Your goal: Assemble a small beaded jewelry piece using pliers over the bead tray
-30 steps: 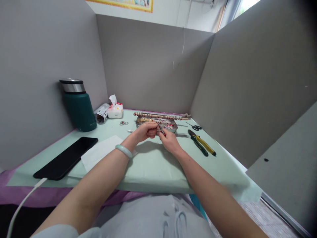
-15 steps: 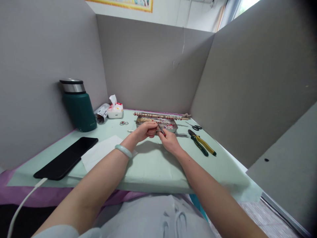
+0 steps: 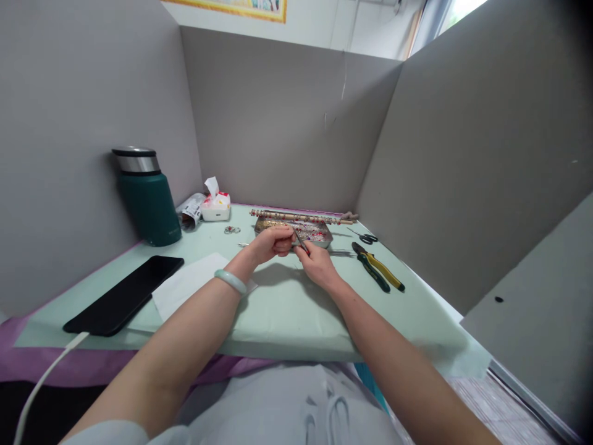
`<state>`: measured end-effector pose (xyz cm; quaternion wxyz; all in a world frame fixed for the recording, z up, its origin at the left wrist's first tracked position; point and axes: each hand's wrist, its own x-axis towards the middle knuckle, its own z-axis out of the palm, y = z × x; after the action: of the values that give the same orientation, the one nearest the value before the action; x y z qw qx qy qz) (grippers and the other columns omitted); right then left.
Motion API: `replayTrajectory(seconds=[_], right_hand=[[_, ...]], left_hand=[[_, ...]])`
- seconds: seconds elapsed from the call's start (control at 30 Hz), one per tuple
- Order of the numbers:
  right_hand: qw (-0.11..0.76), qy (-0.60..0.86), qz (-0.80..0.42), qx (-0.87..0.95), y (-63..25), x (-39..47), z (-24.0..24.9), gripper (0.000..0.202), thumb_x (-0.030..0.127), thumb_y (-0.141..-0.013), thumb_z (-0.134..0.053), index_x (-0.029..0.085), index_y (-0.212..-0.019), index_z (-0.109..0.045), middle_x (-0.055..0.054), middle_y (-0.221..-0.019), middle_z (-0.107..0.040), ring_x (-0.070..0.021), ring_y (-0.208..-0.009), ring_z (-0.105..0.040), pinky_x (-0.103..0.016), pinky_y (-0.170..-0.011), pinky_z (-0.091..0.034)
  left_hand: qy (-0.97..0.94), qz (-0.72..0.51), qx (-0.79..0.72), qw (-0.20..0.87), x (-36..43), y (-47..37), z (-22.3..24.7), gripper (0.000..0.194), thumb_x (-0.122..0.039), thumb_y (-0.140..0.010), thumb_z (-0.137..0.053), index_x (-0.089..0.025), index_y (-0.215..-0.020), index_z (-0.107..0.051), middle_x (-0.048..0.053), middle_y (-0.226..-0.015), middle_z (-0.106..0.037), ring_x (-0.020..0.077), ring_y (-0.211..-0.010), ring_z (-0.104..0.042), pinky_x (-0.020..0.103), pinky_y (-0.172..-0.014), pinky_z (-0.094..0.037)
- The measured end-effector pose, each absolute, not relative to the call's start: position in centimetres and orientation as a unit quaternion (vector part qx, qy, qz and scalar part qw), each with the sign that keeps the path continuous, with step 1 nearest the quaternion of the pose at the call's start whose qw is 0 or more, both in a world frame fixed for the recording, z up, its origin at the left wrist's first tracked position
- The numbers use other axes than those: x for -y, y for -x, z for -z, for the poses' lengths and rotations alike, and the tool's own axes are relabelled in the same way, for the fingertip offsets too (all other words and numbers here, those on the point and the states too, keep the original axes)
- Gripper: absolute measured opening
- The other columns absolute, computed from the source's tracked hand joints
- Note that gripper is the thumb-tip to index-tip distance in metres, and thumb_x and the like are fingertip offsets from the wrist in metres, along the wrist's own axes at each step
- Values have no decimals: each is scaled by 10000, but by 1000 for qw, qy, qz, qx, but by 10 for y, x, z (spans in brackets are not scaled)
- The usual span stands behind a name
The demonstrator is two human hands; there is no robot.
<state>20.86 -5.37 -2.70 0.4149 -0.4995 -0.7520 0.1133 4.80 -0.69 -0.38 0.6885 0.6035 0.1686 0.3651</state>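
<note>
the left hand (image 3: 277, 242) has its fingers curled in and the thumb pressed against them; what, if anything, they pinch is too small to make out. the right hand (image 3: 317, 264) has its fingers closed round a slim tool (image 3: 301, 241), dark with a touch of red, which slants toward 11 o'clock, its tip at the left fingertips.

the likeliest mishap is a slip: with the tip so near bare skin, a twist or too hard a squeeze could nick a finger. a tiny piece let go there could drop into the tray (image 3: 328, 240) just beyond at 12 o'clock and be lost among the beads (image 3: 317, 235). a low wrist might roll the loose thin rods (image 3: 340, 253), and a swing of the right arm toward 3 o'clock could knock the big pliers (image 3: 369, 268).

the tray is shiny metal with rounded corners, its heap grainy, gold on one side, red and pale on the other. behind it lies a straight, pale stick (image 3: 301, 217), knobbly with small beads. the rods look like smooth, needle-thin steel. the pale green tabletop (image 3: 296, 309) cover is softly creased, and the bangle (image 3: 231, 282) is a smooth, milky-green ring.
</note>
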Motion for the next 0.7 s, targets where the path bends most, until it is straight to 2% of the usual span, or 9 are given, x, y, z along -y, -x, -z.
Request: replayTrajectory(seconds=[0.4, 0.7], right_hand=[[402, 504, -68, 761, -210, 51, 30, 251, 369, -851, -409, 192, -729, -539, -7, -622, -539, -138, -560, -431, -242, -543, -274], [385, 526, -87, 753, -212, 49, 31, 302, 409, -855, -401, 201, -694, -550, -6, -573, -523, -147, -546, -436, -249, -531, -261]], left_hand=[[-620, -356, -199, 670, 7, -46, 4, 203, -276, -810, -517, -132, -669, -535, -88, -423, -181, 46, -381, -145, 193, -395, -171], [-626, -374, -243, 639, 7, -47, 5, 198, -271, -808, -520, -129, -670, -531, -88, -433, -189, 39, -383, -146, 193, -397, -165]])
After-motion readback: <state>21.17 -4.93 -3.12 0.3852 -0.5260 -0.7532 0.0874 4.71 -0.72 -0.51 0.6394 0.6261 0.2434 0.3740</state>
